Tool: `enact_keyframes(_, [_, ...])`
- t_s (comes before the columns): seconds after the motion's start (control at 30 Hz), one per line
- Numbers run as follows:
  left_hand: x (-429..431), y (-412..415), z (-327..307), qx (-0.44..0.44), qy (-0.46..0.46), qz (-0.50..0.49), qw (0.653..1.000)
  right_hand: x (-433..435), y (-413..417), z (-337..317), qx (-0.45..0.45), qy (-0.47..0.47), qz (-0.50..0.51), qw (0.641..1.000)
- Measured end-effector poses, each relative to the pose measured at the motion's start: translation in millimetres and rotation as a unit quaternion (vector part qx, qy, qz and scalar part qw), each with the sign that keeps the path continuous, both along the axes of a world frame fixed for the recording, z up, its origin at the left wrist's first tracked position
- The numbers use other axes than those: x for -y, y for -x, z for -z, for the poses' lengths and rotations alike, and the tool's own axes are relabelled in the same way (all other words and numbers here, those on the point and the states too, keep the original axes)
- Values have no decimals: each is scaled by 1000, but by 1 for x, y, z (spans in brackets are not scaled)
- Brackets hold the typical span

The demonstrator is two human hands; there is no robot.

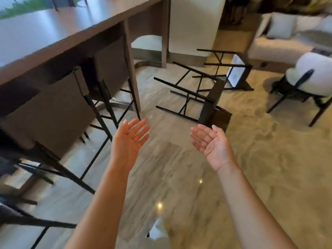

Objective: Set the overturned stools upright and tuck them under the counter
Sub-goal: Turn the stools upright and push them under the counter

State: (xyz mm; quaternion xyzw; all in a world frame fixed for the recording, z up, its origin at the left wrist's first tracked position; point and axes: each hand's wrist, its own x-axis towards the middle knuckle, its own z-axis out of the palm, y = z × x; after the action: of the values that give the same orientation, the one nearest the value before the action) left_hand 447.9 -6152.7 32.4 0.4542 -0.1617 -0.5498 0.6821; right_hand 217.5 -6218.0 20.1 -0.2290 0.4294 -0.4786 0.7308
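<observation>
Grips: left grip point(130, 139) and right grip point(210, 142) are both empty, palms up, fingers straight and apart. They are held out above the glossy beige marble floor point(179, 168) and touch nothing.

Just ahead of the right grip, near but not touched: overturned stool with dark brown seat and thin black metal legs point(211, 103), on its side on the floor, legs pointing left toward the counter. Beyond it, farther from the grip: second overturned stool with pale seat underside point(235, 72), same black frame, also on its side. The two frames overlap in view; cannot tell whether they touch.

Left of the left grip: long brown wooden counter point(71, 24). Under its edge stand matching stools, upright: nearest tucked stool point(53, 112) just beside the left grip, next tucked stool point(111, 67) beyond it. More dark legs at lower left are blurred, so the count is uncertain.

Well right of the right grip: white upholstered armchair on dark legs point(314, 74); pale sofa with cushions point(278, 42) behind it.

Progress (judgement): partly done. At least two stools are upright and tucked; two remain on the floor. The open bay at the counter's far end looks like their place. Likely next: take the nearer overturned stool by seat and back, tip it upright, slide it under.
</observation>
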Motion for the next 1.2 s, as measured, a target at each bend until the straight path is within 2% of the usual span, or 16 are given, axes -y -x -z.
enact_keyframes(0.3, [148, 45, -6, 22, 16, 156, 987, 72, 48, 5, -8, -11, 151, 988])
enact_keyframes(0.6, [251, 140, 11, 21, -13, 275, 961, 130, 134, 19, 2, -19, 254, 967])
enact_keyframes(0.73, [302, 197, 18, 24, -7, 295, 955, 170, 187, 28, -1, -15, 264, 964])
enact_keyframes(0.97, [378, 300, 23, 18, -33, 290, 956, 252, 278, 33, -75, -33, 235, 969])
enact_keyframes(1.2, [443, 370, 29, 34, -22, 316, 948, 319, 347, 39, -70, -53, 233, 968])
